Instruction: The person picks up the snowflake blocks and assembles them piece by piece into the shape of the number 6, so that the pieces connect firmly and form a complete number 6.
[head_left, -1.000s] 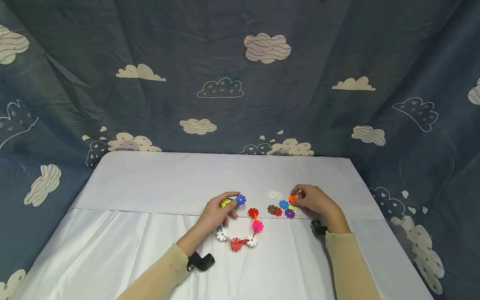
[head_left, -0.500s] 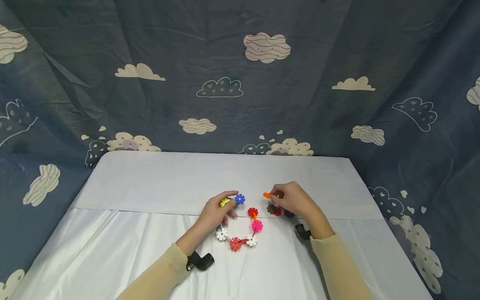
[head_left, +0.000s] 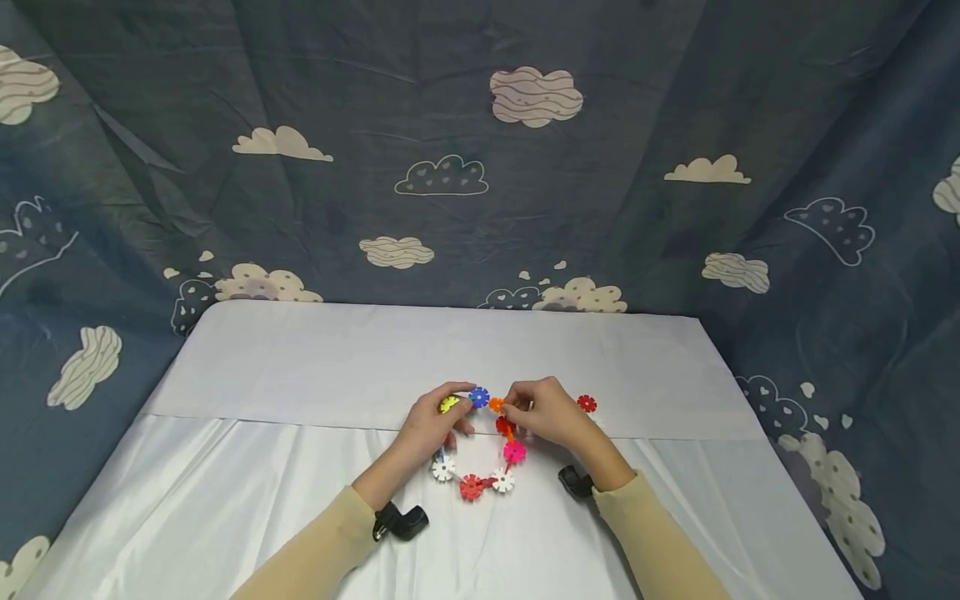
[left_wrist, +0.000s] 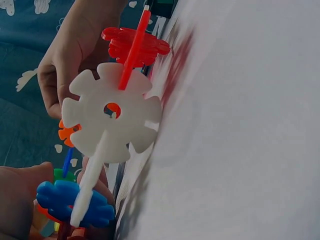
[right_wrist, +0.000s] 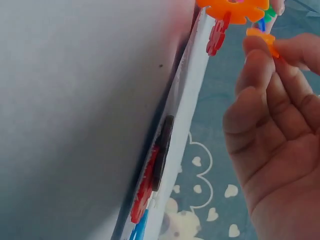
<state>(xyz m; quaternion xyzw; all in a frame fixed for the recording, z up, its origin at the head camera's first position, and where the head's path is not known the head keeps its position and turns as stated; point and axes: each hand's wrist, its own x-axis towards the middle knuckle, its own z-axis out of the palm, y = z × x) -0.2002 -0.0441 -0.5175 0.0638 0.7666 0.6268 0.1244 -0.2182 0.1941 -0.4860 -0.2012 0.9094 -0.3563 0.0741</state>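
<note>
A ring-shaped chain of notched plastic snowflake discs lies on the white cloth, with a white disc (head_left: 443,469), a coral-red disc (head_left: 471,487) and a pink disc (head_left: 514,452) along it. At its far left, my left hand (head_left: 429,427) holds the chain by the yellow-green disc (head_left: 449,404), thumb close to the dark blue disc (head_left: 479,397). Between thumb and fingertips, my right hand (head_left: 553,413) pinches an orange disc (head_left: 497,405), its edge right at the dark blue one. Large in the left wrist view are a white disc (left_wrist: 135,117) and a blue disc (left_wrist: 97,206).
A loose red disc (head_left: 587,403) lies right of my right hand. Low in the right wrist view are a dark brown disc (right_wrist: 163,155) and another red disc (right_wrist: 142,195) on the cloth; the right hand hides them from the head view. A cloud-patterned curtain (head_left: 450,225) hangs behind the table.
My right hand has carried the orange disc left from the loose discs to the dark blue disc, uncovering a red disc behind it. The left hand has stayed in place.
</note>
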